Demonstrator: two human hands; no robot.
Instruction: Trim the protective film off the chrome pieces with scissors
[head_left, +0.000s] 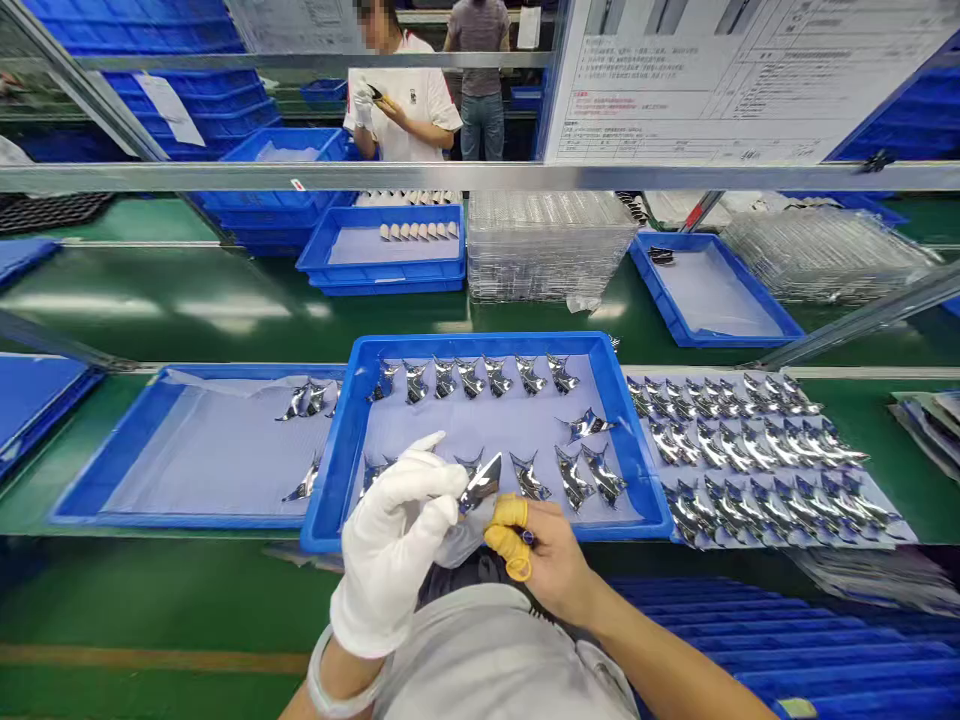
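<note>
Mirror-polished metal piece (480, 483) pinched in white-gloved left hand (394, 535), narrow grip, over near part of blue plastic tray (480, 342). Right hand (544, 555), yellow finger cots (508, 530) on, just beneath piece; contact unclear. Rows of matching pieces (469, 378) inside tray, more on pale sheet (877, 475) to right, a few in second blue tray (202, 520) to left.

A factory production line, a green tabletop (225, 320) stretching across the view, blue trays (480, 345) lining it, polished metal parts (574, 470) sitting in rows, clear plastic trays (547, 245) standing stacked, a work instruction sheet (742, 85) hanging overhead, a gloved co-worker (405, 110) working across the line
</note>
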